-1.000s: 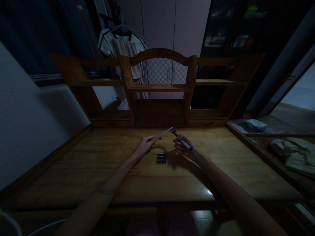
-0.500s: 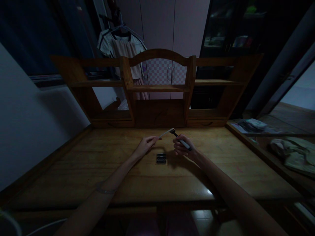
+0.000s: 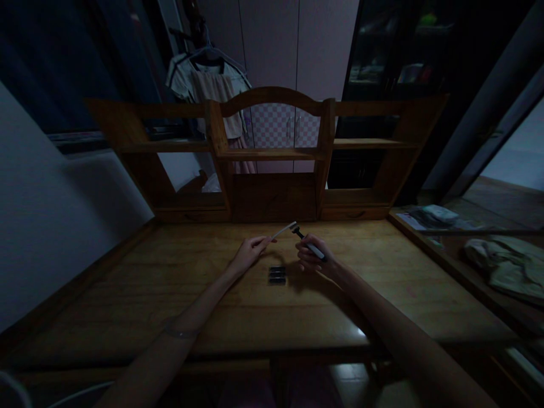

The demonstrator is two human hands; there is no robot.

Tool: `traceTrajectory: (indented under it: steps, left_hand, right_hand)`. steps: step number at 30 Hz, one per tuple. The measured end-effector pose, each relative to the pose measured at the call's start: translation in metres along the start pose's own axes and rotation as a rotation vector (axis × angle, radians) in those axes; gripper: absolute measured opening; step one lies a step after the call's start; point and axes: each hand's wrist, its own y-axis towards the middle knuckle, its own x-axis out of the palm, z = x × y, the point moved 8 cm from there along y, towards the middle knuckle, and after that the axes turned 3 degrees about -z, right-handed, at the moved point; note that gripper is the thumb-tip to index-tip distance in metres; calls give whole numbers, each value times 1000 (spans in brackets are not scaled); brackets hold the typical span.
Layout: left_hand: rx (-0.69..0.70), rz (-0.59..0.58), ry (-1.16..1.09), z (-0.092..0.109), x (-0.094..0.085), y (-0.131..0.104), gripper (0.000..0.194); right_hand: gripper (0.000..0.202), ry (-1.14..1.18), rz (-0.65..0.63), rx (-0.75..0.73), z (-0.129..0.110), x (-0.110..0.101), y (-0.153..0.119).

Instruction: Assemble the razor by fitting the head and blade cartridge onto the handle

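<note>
Between the thumb and fingers of my left hand (image 3: pixel 250 253) is a thin pale stick, by its shape a toothbrush (image 3: pixel 281 230), slanting up to the right; its bristles are too small to make out. My right hand (image 3: pixel 315 255) is wrapped round the handle of a razor (image 3: pixel 315 250) with a dark neck and a grey-white grip. The razor's head meets or nearly meets the far tip of the toothbrush, above the tabletop. Below and between both hands, a small pack of dark cartridge-like pieces (image 3: pixel 277 275) lies on the wooden desk (image 3: pixel 204 294).
A wooden shelf unit (image 3: pixel 272 153) with small drawers stands along the desk's back edge. To the right, beyond the raised desk rim, lie a pale cloth (image 3: pixel 510 266) and papers (image 3: pixel 414 220). A white wall (image 3: pixel 63 198) borders the left side.
The view has shifted slightly. Both hands keep their grips, and the razor head stays at the toothbrush's tip with little visible movement.
</note>
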Motion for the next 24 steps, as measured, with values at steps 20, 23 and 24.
traceTrajectory:
  steps: [20, 23, 24]
  left_hand:
    - [20, 60, 18, -1, -5, 1, 51]
    - [39, 85, 28, 4, -8, 0, 50]
    - [46, 80, 32, 6, -7, -1, 50]
  right_hand:
    - [31, 19, -5, -13, -4, 8, -1]
    - [31, 29, -18, -8, -3, 6, 0]
    - [32, 29, -18, -8, -3, 6, 1]
